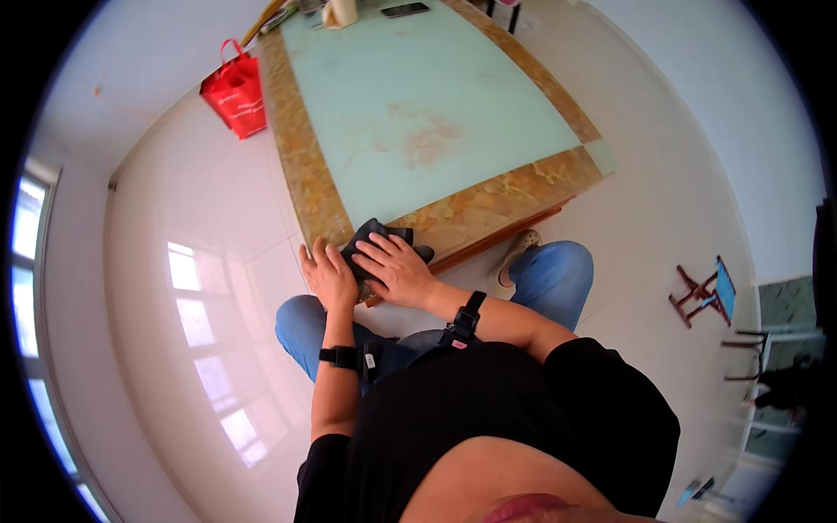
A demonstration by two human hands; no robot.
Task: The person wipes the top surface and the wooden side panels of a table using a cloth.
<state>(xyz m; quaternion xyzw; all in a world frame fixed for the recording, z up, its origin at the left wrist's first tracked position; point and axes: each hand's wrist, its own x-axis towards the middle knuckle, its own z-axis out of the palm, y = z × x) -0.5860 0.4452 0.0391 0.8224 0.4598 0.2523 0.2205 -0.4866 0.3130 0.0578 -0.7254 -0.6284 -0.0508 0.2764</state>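
Note:
A dark, bunched fabric item, possibly a glove, lies on the near left corner of a table. Finger-like ends stick out on its right side. My right hand rests flat across it, palm down with the fingers spread. At the item's left edge, my left hand lies with its fingers apart over the corner of the table's marbled border. Part of the fabric is hidden under my right hand.
Reddish-brown smudges mark the table's pale green panel. A phone lies at the far end. Left of the table stands a red bag. A folding stool is on the floor to the right. My knees flank the table corner.

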